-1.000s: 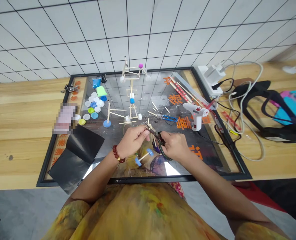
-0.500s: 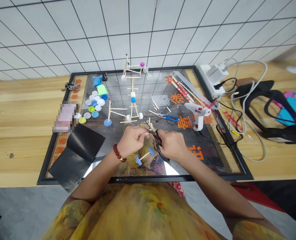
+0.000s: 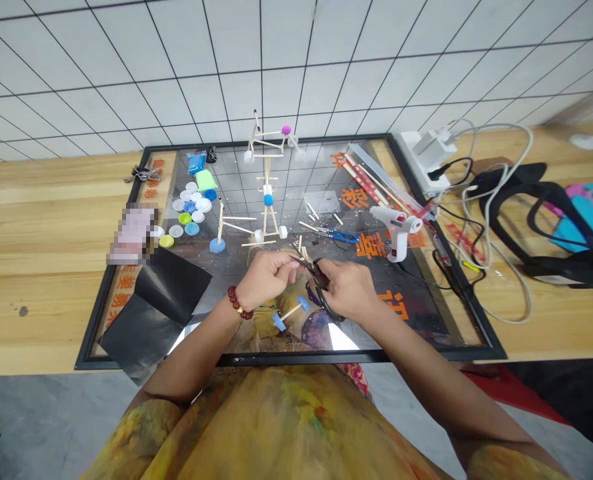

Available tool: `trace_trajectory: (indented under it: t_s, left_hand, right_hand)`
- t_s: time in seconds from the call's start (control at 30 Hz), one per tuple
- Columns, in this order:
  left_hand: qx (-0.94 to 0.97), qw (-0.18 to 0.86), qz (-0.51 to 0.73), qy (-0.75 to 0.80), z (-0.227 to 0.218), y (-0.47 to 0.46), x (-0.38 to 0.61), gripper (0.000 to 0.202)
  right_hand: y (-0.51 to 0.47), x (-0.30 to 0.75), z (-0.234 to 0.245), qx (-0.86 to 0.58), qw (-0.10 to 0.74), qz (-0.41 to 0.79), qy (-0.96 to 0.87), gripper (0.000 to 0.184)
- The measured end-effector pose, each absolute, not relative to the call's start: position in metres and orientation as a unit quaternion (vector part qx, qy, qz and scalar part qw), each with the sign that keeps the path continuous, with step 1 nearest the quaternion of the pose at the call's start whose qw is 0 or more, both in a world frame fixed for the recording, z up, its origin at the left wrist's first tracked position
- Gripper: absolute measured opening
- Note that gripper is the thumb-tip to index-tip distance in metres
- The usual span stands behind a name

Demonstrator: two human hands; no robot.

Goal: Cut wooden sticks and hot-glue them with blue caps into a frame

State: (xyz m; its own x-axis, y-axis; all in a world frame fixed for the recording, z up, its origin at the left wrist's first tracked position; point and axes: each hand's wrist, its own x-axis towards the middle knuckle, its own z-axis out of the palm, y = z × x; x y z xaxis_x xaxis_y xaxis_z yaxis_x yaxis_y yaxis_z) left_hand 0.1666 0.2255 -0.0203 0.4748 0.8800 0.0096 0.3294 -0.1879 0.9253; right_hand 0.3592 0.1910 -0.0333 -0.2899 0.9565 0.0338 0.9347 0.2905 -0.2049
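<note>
My right hand (image 3: 350,288) is closed round the handles of dark scissors (image 3: 321,279), whose blades point up and left towards my other hand. The fingertips of my left hand (image 3: 267,277) are pinched together at the blades; what they hold is too small to make out. Just below lies a short stick with a blue piece at each end (image 3: 291,313). Beyond my hands stands a frame of wooden sticks (image 3: 267,180) with white, blue and pink joints. To its left is an upright stick on a blue round base (image 3: 217,245).
A white glue gun (image 3: 397,230) stands on the right, with blue-handled pliers (image 3: 341,235) and cut sticks nearby. Coloured round tubs (image 3: 191,229), a black sheet (image 3: 171,287) and a blurred phone-like item (image 3: 132,233) lie left. Cables and a power strip (image 3: 421,160) are at right.
The scissors have shifted slightly at my left fingertips, and their handles look a little wider apart. My hands stay in nearly the same place.
</note>
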Motion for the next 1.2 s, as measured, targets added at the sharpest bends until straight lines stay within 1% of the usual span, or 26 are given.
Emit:
trace_trajectory:
  t_s: [0.1,0.17,0.33,0.4,0.47,0.53,0.6,0.67,0.77,0.83,0.9,0.97,1.07,1.2]
  left_hand:
    - [0.739,0.456,0.287,0.403,-0.021,0.223,0.170,0.026]
    - [0.743,0.457,0.286,0.397,-0.021,0.222,0.170,0.026]
    - [0.702,0.495,0.284,0.425,-0.021,0.225,0.169,0.027]
    - [0.664,0.536,0.288,0.435,-0.022,0.227,0.168,0.024]
    - [0.596,0.617,0.281,0.430,-0.024,0.231,0.166,0.024]
    - [0.521,0.703,0.263,0.407,-0.024,0.235,0.163,0.029]
    - [0.486,0.740,0.255,0.388,-0.023,0.237,0.159,0.034]
    - [0.495,0.736,0.257,0.384,-0.021,0.237,0.158,0.036]
    - [0.524,0.718,0.250,0.385,-0.019,0.233,0.163,0.038]
    - [0.553,0.681,0.266,0.399,-0.020,0.229,0.170,0.039]
    - [0.584,0.632,0.288,0.420,-0.023,0.227,0.176,0.035]
    - [0.601,0.605,0.292,0.433,-0.025,0.226,0.180,0.033]
    - [0.594,0.614,0.305,0.421,-0.027,0.226,0.179,0.034]
    - [0.522,0.632,0.377,0.432,-0.026,0.228,0.174,0.034]
  right_hand:
    - [0.191,0.355,-0.027,-0.575,0.073,0.071,-0.812,0.026]
    - [0.191,0.354,-0.027,-0.570,0.068,0.078,-0.815,0.026]
    - [0.192,0.356,-0.041,-0.582,0.048,0.112,-0.804,0.029]
    - [0.194,0.357,-0.044,-0.585,0.050,0.123,-0.800,0.028]
    - [0.199,0.358,-0.042,-0.586,0.049,0.135,-0.797,0.026]
    - [0.203,0.359,-0.036,-0.586,0.038,0.152,-0.795,0.022]
    - [0.206,0.361,-0.029,-0.584,0.022,0.174,-0.793,0.020]
    - [0.207,0.363,-0.026,-0.580,0.015,0.195,-0.791,0.020]
    - [0.205,0.365,-0.028,-0.572,0.030,0.218,-0.790,0.019]
    - [0.204,0.367,-0.034,-0.566,0.053,0.232,-0.790,0.020]
    - [0.202,0.367,-0.040,-0.557,0.082,0.248,-0.789,0.023]
    - [0.202,0.368,-0.044,-0.546,0.110,0.257,-0.790,0.025]
    - [0.201,0.370,-0.045,-0.550,0.131,0.243,-0.788,0.026]
    - [0.201,0.377,-0.040,-0.593,0.124,0.211,-0.767,0.033]
